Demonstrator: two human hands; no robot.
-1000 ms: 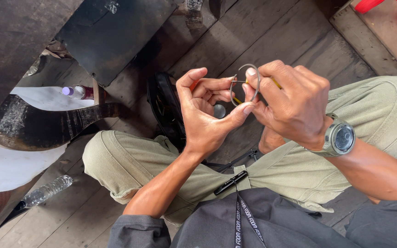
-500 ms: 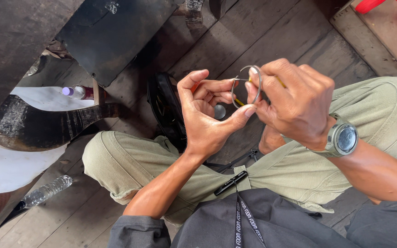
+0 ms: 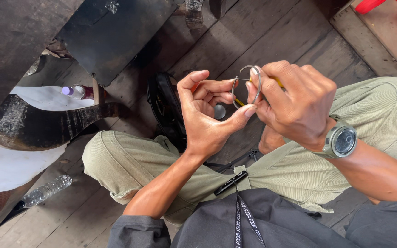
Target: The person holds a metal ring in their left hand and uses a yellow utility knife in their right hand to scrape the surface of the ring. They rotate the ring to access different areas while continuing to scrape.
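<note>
I sit cross-legged on a wooden floor. My right hand (image 3: 295, 103) grips a thin metal ring (image 3: 246, 85) and a yellow tool whose tip shows beside the ring. My left hand (image 3: 207, 115) is raised palm up next to it, thumb and fingers touching the ring's lower edge. A small round grey object (image 3: 219, 111) shows between the fingers of my left hand; whether it is held I cannot tell. A wristwatch (image 3: 341, 141) sits on my right wrist.
A black bag (image 3: 164, 108) lies on the floorboards beyond my knees. A dark curved wooden piece (image 3: 47, 124) and a small purple-capped bottle (image 3: 76, 92) are at the left. A clear plastic bottle (image 3: 44, 190) lies lower left. A black pen (image 3: 229, 183) rests on my lap.
The ring has tilted and shifted slightly in my right hand's grip. Both hands stay close together in the same place.
</note>
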